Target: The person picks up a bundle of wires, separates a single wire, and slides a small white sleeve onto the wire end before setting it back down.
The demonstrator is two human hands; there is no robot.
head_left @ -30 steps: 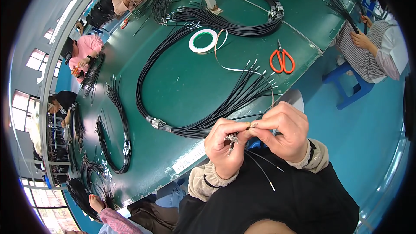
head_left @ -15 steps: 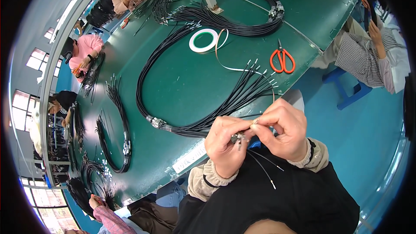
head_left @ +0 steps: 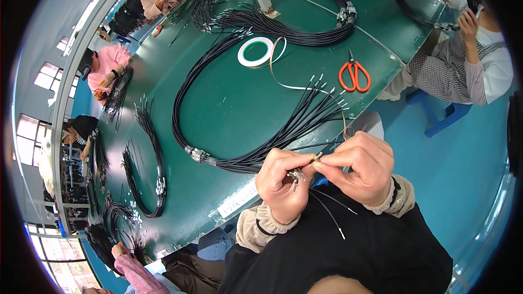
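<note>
Cable bundle [head_left: 261, 130] across table [head_left: 229, 103]

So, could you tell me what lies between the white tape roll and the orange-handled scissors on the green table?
Only the roll's loose tape strip on bare green tabletop before the scissors, per the head view.

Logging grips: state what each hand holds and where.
Both hands, left hand and right hand, pinch thin black wires at their metal-tipped ends, between the fingers.

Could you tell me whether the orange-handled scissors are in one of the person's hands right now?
No, the orange-handled scissors lie on the green table, apart from the left hand and right hand, which pinch small metal cable ends.
</note>
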